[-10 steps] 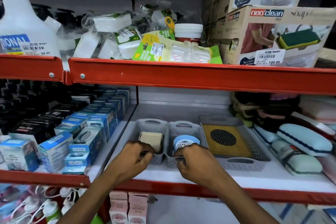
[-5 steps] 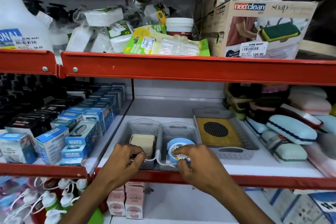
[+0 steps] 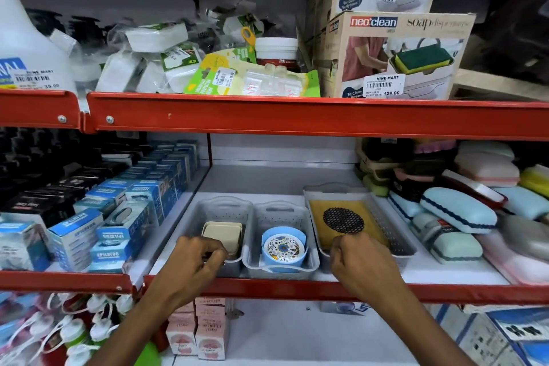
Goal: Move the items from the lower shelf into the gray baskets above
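Red-edged shelf (image 3: 297, 287) carries three gray baskets: a wide tray (image 3: 395, 242) with a yellow mat (image 3: 344, 221), a middle basket (image 3: 280, 264) holding a blue floral dish (image 3: 283, 246), and a left basket (image 3: 208, 211) holding cream lids (image 3: 222, 232). Left hand (image 3: 193, 261) has its grip pinched on that basket's front rim; right hand (image 3: 356, 264) is curled closed at the tray's near edge, and I cannot tell whether it grasps it.

Left hand (image 3: 199, 258) covers the left gray basket (image 3: 220, 211)'s front rim; its grip can't be read (perhaps pinching). White spray bottle (image 3: 26, 47) runs off frame, label cropped.
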Motion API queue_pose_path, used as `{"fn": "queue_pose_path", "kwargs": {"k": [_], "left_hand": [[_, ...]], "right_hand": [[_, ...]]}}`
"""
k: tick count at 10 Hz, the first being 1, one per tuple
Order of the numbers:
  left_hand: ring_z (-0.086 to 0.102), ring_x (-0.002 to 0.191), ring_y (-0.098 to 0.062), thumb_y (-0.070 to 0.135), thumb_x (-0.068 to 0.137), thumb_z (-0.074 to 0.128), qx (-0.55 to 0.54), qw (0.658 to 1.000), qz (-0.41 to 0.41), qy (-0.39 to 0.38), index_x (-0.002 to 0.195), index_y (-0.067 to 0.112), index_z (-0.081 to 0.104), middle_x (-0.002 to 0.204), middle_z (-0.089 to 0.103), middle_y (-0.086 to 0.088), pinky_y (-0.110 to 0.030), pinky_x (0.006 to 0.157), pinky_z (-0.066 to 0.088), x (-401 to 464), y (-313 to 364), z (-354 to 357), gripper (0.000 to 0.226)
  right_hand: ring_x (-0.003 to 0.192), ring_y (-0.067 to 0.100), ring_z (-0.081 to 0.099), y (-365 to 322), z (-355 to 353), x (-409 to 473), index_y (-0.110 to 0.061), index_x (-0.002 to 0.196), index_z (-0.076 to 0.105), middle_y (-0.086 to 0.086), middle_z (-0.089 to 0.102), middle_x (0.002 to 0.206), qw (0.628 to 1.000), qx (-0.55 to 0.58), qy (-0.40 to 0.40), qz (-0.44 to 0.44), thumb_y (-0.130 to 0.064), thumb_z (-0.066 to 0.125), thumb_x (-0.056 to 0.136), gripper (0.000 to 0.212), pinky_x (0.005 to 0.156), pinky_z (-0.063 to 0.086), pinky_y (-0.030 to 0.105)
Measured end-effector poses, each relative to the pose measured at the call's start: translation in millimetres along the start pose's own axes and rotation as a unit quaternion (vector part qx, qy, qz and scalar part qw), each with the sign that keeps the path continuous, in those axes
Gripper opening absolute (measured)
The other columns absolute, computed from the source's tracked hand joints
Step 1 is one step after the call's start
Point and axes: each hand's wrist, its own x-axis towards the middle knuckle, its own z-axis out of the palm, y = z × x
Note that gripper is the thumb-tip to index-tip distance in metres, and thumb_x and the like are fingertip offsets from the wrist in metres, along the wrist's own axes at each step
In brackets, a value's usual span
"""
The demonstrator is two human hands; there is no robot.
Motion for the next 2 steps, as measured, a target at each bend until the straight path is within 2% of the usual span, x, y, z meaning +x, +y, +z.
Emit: {"fn": "queue_pose_path", "kwargs": {"k": [1, 2], "left_hand": [[0.053, 0.055, -0.018, 0.041, 0.084, 0.04, 0.013, 1.0, -0.007, -0.009, 0.06, 0.008, 0.061, 0.06, 0.065, -0.009, -0.033, 0.055, 0.044, 0.5, 0.0, 0.4, 0.046], [0.058, 0.058, -0.015, 0.042, 0.083, 0.038, 0.014, 1.0, -0.016, -0.021, 0.063, 0.009, 0.065, 0.062, 0.068, -0.004, -0.036, 0.058, 0.05, 0.6, 12.0, -3.1, 0.047]], "right_hand": [[0.055, 0.019, 0.045, -2.3, -4.8, -6.6, -0.015, 0.067, 0.057, -0.001, 0.052, 0.062, 1.0, -0.023, -0.019, -0.008, -0.03, 0.042, 0.087, 0.029, 0.057, 0.037, 0.029], [0.057, 0.02, 0.046, -4.3, -12.1, -10.5, -0.013, 0.073, 0.064, -0.001, 0.053, 0.064, 0.999, -0.038, -0.026, -0.003, -0.029, 0.041, 0.087, 0.031, 0.057, 0.039, 0.029]]}}
